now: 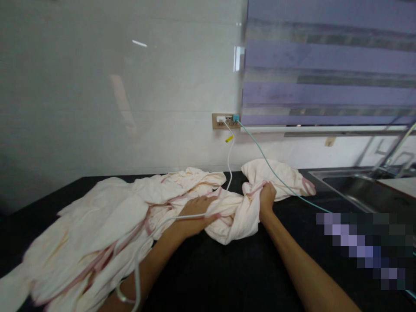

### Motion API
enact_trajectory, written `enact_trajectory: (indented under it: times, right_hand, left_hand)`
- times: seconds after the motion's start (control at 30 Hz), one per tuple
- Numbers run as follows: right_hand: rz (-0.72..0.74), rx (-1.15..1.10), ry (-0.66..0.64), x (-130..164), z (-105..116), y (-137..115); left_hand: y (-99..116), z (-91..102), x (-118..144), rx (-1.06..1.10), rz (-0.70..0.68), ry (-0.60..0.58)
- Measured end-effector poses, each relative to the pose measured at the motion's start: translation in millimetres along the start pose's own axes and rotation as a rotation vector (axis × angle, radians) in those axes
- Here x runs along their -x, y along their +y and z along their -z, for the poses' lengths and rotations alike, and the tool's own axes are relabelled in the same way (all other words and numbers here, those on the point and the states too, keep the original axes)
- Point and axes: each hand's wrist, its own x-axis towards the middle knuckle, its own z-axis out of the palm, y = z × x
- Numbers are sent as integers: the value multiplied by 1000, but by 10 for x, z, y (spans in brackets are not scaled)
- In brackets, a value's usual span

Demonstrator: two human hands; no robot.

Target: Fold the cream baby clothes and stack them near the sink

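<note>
Now, spread across black counter [227, 277]: cream garment w/ pink trim [107, 221], bunched from far left to centre. Left hand [198, 212] pressed flat on cloth, fingers apart, white cable [229, 160] crossing just under it. Right hand [267, 197] clamped in a fist on a gathered fold, near centre. Teal cable [276, 175] draped over cloth from wall socket [225, 121]. Sink [360, 186] at far right.

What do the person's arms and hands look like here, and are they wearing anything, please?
Both forearms are bare, with no sleeves in view. The left hand and right hand wear no gloves. A thin pale band circles the left wrist area, and a white cable crosses that arm.
</note>
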Motion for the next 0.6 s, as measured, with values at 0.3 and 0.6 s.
enact_trajectory:
  times: [0.3, 0.6]
  right_hand:
    - [431, 29, -242, 252, 24, -307]
    - [811, 439, -1350, 1094, -113, -407]
  left_hand:
    - [-265, 259, -165, 858, 556, 565]
    - [-78, 217, -183, 1616, 608, 354]
